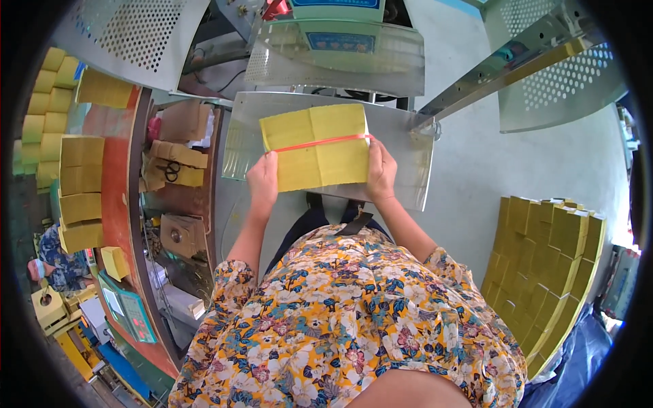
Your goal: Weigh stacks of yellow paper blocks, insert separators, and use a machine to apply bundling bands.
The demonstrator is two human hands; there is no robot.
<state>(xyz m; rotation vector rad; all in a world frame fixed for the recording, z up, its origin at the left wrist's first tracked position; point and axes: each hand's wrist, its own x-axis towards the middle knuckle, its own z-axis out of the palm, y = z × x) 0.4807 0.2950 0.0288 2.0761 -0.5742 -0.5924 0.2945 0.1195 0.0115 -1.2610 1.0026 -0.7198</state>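
Note:
Between my two hands is a flat yellow paper-wrapped bundle point(320, 163), with a red strap point(316, 143) running across its middle. My left hand point(262, 178) grips its left edge, thumb on top near the strap's end. At the right edge my right hand point(381, 170) is closed on it, thumb beside the other end of the strap. The fingers under the bundle are hidden. Beneath it lies a shiny metal table point(408, 163), and whether the bundle touches that surface I cannot tell.
Ahead stands a machine with a clear cover point(340, 58). A metal post point(503, 64) slants in at the right. Stacked yellow bundles point(544, 265) rise at my right. On my left, a red bench point(119, 170) carries more bundles and a teal scale point(126, 309); a person point(61, 255) is beyond.

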